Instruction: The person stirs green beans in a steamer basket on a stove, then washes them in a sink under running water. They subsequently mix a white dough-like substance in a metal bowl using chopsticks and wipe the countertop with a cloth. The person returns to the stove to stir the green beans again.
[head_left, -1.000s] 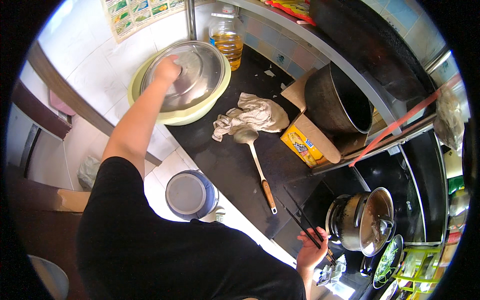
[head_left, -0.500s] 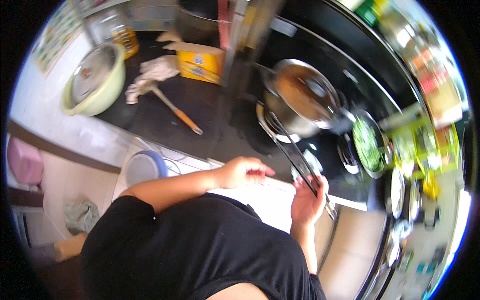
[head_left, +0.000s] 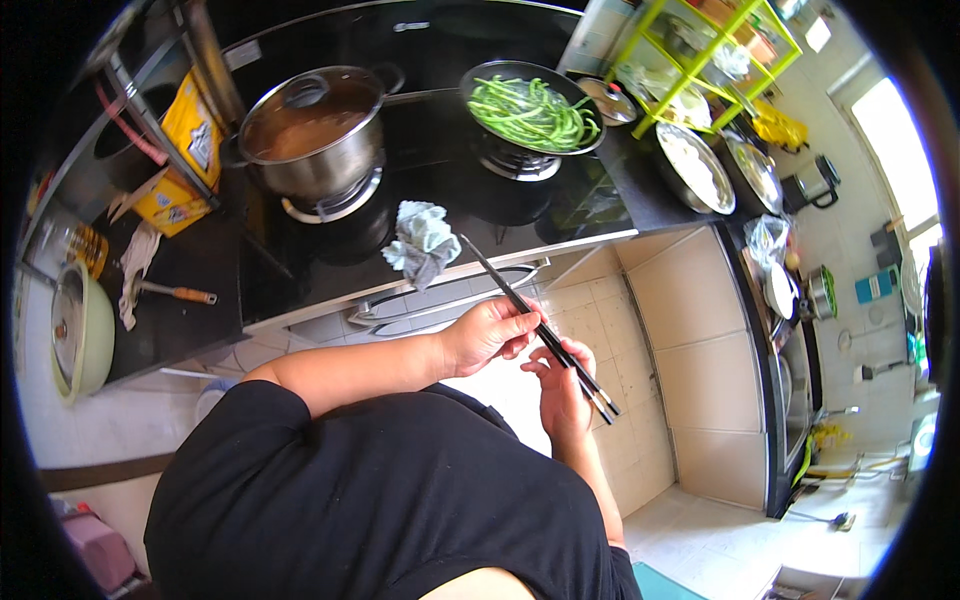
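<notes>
The chopsticks (head_left: 540, 330) are a long black pair, held in front of the person's chest, just before the edge of the black counter (head_left: 300, 280). Their tips point up toward a crumpled cloth (head_left: 422, 242) that lies at the counter edge; whether the tips touch it I cannot tell. The left hand (head_left: 488, 335) closes its fingers around the middle of the chopsticks. The right hand (head_left: 565, 385) holds the lower end, with fingers partly curled around it.

Behind the cloth stands a steel pot (head_left: 310, 130) with a glass lid on a burner. To its right a dark pan (head_left: 530, 108) holds green beans, which look already cooking. The chopsticks are not yet in the pan, so the stirring or picking seems still to come. At far left lie a green bowl (head_left: 85, 330) with a lid and a ladle (head_left: 170, 292).
</notes>
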